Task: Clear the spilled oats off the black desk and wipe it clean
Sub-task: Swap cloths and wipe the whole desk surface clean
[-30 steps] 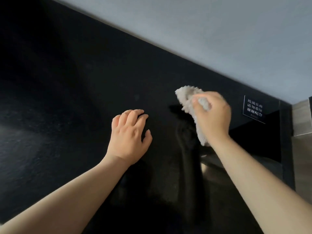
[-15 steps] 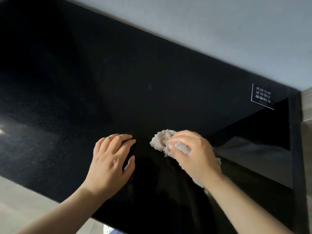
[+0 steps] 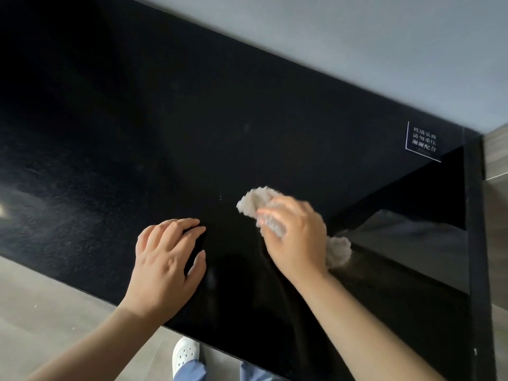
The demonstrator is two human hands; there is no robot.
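**Cloth meets black desk**

From the head camera we look down on a glossy black desk (image 3: 192, 133) that fills most of the view and runs on a slant under a grey wall (image 3: 357, 37). Our right hand (image 3: 297, 240) grips a crumpled pale cloth (image 3: 255, 202) and presses it to the desk right of centre. One tuft sticks out past the fingertips and another bulges out behind the hand, near the wrist. The hand is blurred.

Our left hand (image 3: 167, 259) rests palm down on the desk just left of the cloth, apart from it. Its fingers are loosely bent and hold nothing.

Two or three pale specks (image 3: 220, 198) lie on the desk just left of the cloth. We cannot tell whether they are oats.

A small label (image 3: 423, 141) with white characters sits at the desk's far right corner. Below the near edge we see grey floor (image 3: 41, 312), a white shoe (image 3: 185, 353) and blue trouser legs (image 3: 192, 371).
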